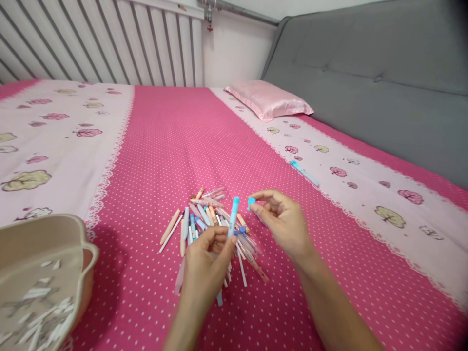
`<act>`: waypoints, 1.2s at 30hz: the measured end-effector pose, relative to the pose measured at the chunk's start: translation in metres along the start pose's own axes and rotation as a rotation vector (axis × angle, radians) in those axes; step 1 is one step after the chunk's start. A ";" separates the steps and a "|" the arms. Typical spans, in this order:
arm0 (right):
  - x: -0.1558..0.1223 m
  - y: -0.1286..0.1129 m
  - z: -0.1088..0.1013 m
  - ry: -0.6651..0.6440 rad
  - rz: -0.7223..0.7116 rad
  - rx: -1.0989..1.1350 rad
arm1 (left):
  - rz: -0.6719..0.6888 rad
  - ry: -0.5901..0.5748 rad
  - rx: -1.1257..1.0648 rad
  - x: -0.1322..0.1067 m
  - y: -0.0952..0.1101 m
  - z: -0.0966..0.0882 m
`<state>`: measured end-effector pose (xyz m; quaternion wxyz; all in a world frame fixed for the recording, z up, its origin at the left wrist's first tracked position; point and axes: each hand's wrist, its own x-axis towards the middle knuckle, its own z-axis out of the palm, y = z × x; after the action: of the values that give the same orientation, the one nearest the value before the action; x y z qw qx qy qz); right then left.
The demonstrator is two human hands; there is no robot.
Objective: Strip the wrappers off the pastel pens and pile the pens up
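My left hand (207, 258) is closed around a light-blue pen (232, 218), holding it upright with its tip pointing up. My right hand (283, 219) pinches a small blue cap (251, 202) between thumb and fingers, just to the right of the pen's top and apart from it. Both hands hover over a loose pile of pens (204, 217) in peach, blue and clear colours, spread on the pink dotted bedsheet (171, 141).
A beige bin (44, 243) with white scraps inside stands at the lower left. One blue pen (304, 173) lies alone on the sheet's pale band to the right. A pink pillow (268, 99) rests against the grey headboard (376, 73).
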<state>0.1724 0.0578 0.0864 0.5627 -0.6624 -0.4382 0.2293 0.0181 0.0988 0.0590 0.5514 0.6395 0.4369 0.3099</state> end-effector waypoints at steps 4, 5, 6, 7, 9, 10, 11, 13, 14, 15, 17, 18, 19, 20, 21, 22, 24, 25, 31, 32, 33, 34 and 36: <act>0.000 -0.004 -0.003 0.116 -0.025 0.121 | 0.057 -0.077 0.029 -0.001 0.000 0.001; -0.001 -0.005 -0.003 0.129 -0.031 0.131 | 0.065 -0.089 0.036 -0.001 0.001 0.002; -0.001 -0.006 -0.003 0.138 -0.037 0.135 | 0.072 -0.100 0.044 -0.001 0.002 0.002; -0.001 -0.006 -0.003 0.140 -0.041 0.133 | 0.079 -0.107 0.050 -0.002 0.003 0.002; -0.002 -0.008 -0.003 0.129 -0.040 0.116 | 0.086 -0.109 0.060 -0.003 0.005 0.002; -0.002 -0.008 -0.003 0.120 -0.038 0.105 | 0.086 -0.109 0.065 -0.003 0.006 0.001; -0.002 -0.008 -0.003 0.110 -0.035 0.095 | 0.086 -0.109 0.068 -0.003 0.007 0.001; -0.003 -0.009 -0.003 0.098 -0.032 0.079 | 0.082 -0.106 0.075 -0.004 0.007 0.000; -0.003 -0.009 -0.003 0.098 -0.033 0.073 | 0.079 -0.107 0.077 -0.004 0.007 0.000; -0.003 -0.009 -0.003 0.098 -0.034 0.066 | 0.077 -0.108 0.078 -0.004 0.007 0.000; -0.003 -0.009 -0.004 0.096 -0.040 0.055 | 0.073 -0.115 0.085 -0.003 0.007 0.000; -0.004 -0.010 -0.004 0.092 -0.043 0.048 | 0.072 -0.119 0.088 -0.003 0.006 0.000; -0.004 -0.010 -0.004 0.086 -0.045 0.040 | 0.074 -0.121 0.089 -0.003 0.006 0.000; -0.004 -0.011 -0.004 0.079 -0.046 0.031 | 0.077 -0.121 0.088 -0.002 0.006 0.000; -0.005 -0.012 -0.004 0.072 -0.046 0.019 | 0.080 -0.120 0.083 -0.002 0.005 0.000; -0.005 -0.012 -0.004 0.062 -0.046 0.008 | 0.085 -0.120 0.076 -0.002 0.005 0.001; -0.006 -0.013 -0.004 0.038 -0.040 -0.012 | 0.087 -0.114 0.068 -0.002 0.004 0.001; -0.006 -0.014 -0.004 0.025 -0.040 -0.017 | 0.084 -0.111 0.069 -0.002 0.004 0.001; -0.007 -0.014 -0.004 0.032 -0.062 -0.026 | 0.073 -0.097 0.056 -0.002 0.006 0.001; -0.007 -0.014 -0.004 0.039 -0.062 -0.023 | 0.073 -0.098 0.048 -0.002 0.006 0.001; -0.007 -0.014 -0.004 0.041 -0.061 -0.020 | 0.070 -0.099 0.044 -0.003 0.006 0.001; -0.007 -0.014 -0.004 0.040 -0.060 -0.017 | 0.068 -0.101 0.045 -0.003 0.006 0.001; -0.007 -0.014 -0.004 0.032 -0.054 -0.016 | 0.062 -0.101 0.055 -0.003 0.006 0.000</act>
<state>0.1677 0.0493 0.0996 0.5703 -0.6582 -0.4489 0.2000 0.0182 0.0957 0.0648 0.5451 0.6824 0.3969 0.2823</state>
